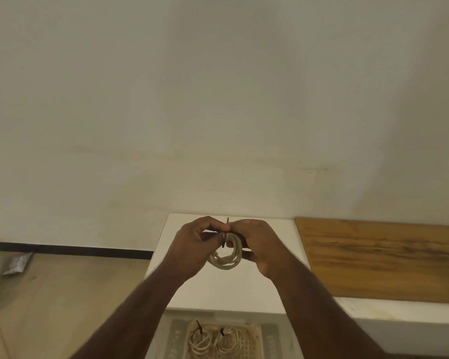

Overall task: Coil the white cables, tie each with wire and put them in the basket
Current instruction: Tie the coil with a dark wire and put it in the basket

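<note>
Head view: two hands (226,244) hold one coil (227,257); two coils (213,340) in basket (255,332).

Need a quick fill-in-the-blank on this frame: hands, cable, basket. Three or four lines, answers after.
1. Both hands, left hand and right hand, hold one coiled white ____.
2. A dark tie is being fastened around the ____.
3. The basket already holds ____ tied coils.
4. The wooden board lies to the ____ of the hands.

Answers: cable; coil; two; right
</note>
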